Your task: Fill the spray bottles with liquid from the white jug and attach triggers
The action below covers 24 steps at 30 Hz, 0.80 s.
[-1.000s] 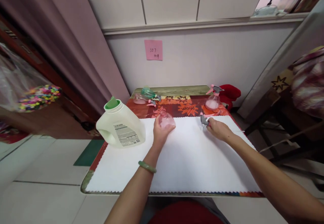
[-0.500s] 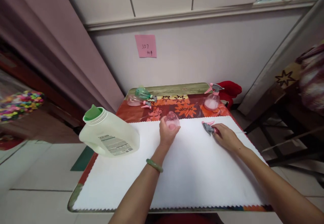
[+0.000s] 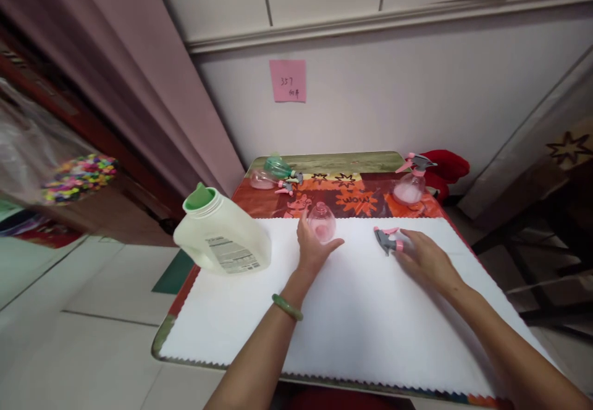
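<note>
A small translucent pink bottle (image 3: 321, 223) without a top stands upright on the white mat. My left hand (image 3: 315, 246), with a green bangle on its wrist, is open beside it, its thumb spread clear and its fingers along the bottle's left side. Over on the right, a grey and pink trigger spray head (image 3: 386, 241) lies on the mat. My right hand (image 3: 427, 262) is open around the collar end of the spray head, fingers and thumb apart. Left of my left hand stands a large whitish jug (image 3: 227, 234) with a green spout.
At the back left, a clear pink spray bottle (image 3: 262, 179) and a green one (image 3: 278, 167) lie on their sides. A pink spray bottle (image 3: 410, 186) stands upright at the back right. The white mat (image 3: 361, 330) covers the table's front part.
My left hand has loosened from the pink bottle and its thumb has swung away. My right hand's fingers have parted around the spray head. The view has shifted left.
</note>
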Tool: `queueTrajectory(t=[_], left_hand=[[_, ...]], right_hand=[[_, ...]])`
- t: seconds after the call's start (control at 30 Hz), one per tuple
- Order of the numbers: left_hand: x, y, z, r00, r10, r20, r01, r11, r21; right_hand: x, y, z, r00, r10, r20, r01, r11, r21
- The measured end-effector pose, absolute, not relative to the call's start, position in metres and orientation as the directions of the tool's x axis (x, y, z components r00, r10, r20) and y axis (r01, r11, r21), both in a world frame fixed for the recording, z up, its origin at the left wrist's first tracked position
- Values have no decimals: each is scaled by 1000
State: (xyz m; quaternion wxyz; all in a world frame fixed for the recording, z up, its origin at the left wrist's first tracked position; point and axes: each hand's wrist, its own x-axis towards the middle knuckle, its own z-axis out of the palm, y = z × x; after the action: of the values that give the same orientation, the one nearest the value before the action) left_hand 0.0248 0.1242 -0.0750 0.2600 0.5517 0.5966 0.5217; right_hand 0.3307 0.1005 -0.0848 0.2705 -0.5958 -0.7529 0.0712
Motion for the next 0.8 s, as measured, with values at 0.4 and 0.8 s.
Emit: queueTrajectory(t=[0.4, 0.8], left_hand=[[-106, -8, -14, -703, 447, 553, 512, -221, 830], [-154, -40, -12, -890, 399, 220, 160, -179, 971]], right_hand=[[104, 63, 20, -204, 875, 439, 104, 465, -879], [-37, 121, 39, -359, 884, 299, 158, 373, -914]])
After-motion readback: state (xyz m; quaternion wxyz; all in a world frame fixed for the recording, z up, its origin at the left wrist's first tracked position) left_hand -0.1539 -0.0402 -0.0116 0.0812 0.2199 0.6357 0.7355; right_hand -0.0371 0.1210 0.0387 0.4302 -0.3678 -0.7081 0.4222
